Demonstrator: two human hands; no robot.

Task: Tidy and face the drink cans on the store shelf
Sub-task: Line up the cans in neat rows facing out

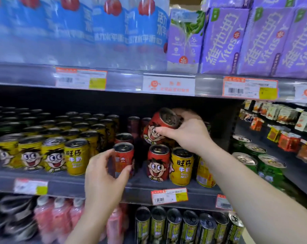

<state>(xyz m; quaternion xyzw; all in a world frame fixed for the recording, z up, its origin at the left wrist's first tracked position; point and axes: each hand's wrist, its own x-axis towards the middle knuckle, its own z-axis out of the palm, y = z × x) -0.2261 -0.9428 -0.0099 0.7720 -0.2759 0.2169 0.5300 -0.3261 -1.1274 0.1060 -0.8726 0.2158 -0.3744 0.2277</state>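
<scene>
On the middle shelf stand rows of yellow milk cans at the left and a few red cans. My left hand grips a red can standing at the shelf front. My right hand holds another red can tilted in the air above the shelf, its cartoon face toward me. Below it stand a red can facing front and a yellow can beside it. More red cans stand further back in shadow.
Green cans fill the shelf to the right. Above are water bottle packs and purple Vitasoy cartons. Below are pink bottles and dark cans. Snack packets hang at the far right.
</scene>
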